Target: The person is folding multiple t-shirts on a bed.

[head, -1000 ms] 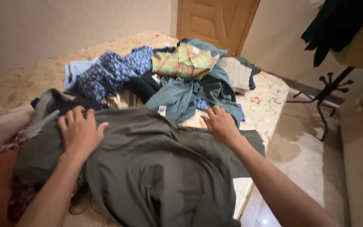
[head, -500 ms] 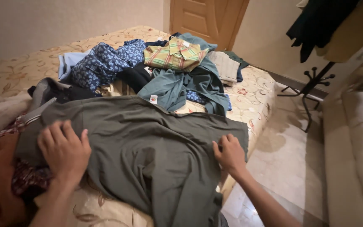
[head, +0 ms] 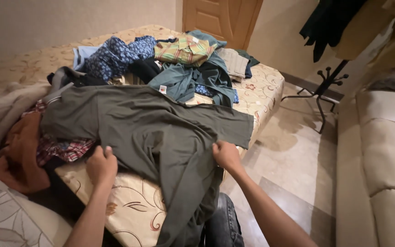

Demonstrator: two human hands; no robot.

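1. The near edge of the bed (head: pixel 129 208) shows bare mattress between the two hands; a hand could pass there.
2. The green shirt (head: pixel 152 132) covers the middle of the bed and hangs over the near edge.
3. A heap of clothes (head: pixel 179 59) blocks the far middle of the bed.
4. More clothes (head: pixel 24 146) crowd the near left.
5. The far left of the bed lies open.
6. Right of the bed, the floor (head: pixel 293 146) runs free up to the coat stand (head: pixel 321 91) and the sofa (head: pixel 380 160).
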